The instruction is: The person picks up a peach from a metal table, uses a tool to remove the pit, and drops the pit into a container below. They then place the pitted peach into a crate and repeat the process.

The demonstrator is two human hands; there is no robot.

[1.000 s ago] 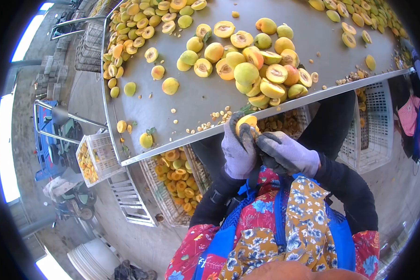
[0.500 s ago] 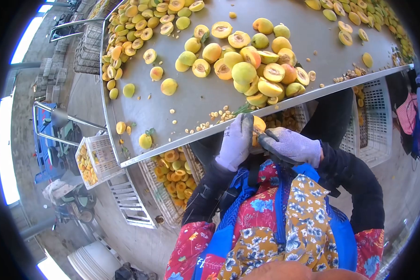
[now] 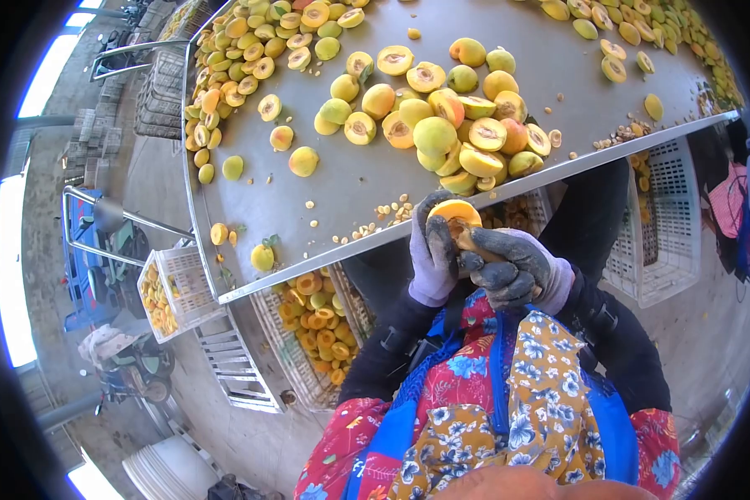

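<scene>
Both my hands wear lavender gloves with dark grey palms and meet just off the metal table's near edge. My left hand (image 3: 435, 254) is closed around a cut apricot half (image 3: 454, 212), its orange flesh facing up and its hollow browned. Against the apricot's lower right side, my right hand (image 3: 521, 268) has its fingers curled. A narrow brownish thing shows by those fingertips; I cannot make out its kind. Just beyond my hands lies a heap of whole and halved apricots (image 3: 436, 136) on the table. Loose pits (image 3: 385, 213) lie along the edge.
The grey metal table (image 3: 250, 200) has a raised rim. More apricots (image 3: 242, 50) pile up at its left side and far right. Below stand a crate of apricot halves (image 3: 318, 321) and a white crate (image 3: 667, 217) at right. A basket (image 3: 179, 287) hangs off the left corner.
My left hand has turned so its dark palm side shows, and the apricot's cut face now points upward. My right hand has moved slightly left and curled its fingers in.
</scene>
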